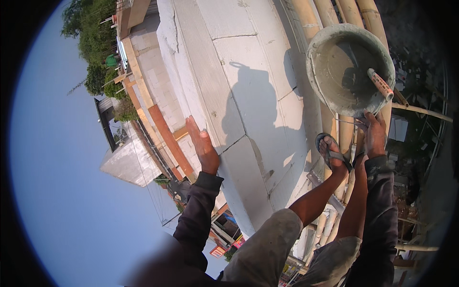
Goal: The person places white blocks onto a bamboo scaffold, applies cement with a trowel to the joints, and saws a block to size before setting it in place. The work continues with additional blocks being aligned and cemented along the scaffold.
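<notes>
My left hand (205, 148) rests open on the left edge of the white block wall (227, 28), fingers stretched out and thumb apart. My right hand (375, 134) is closed at the lower rim of a round, mortar-smeared bucket (334, 71), beside its thin wire handle. Inside the bucket is wet grey mix; a tool with an orange, patterned handle (380, 83) leans over its right rim, its far end hidden. The bucket sits on bamboo poles (311, 16).
My sandalled feet (330, 150) stand on the bamboo scaffold beside the wall, with a long metal tool (322, 189) near them. A drop with rubble lies right. Left are wooden boards (162, 134), a lower block wall, roofs, trees and wires.
</notes>
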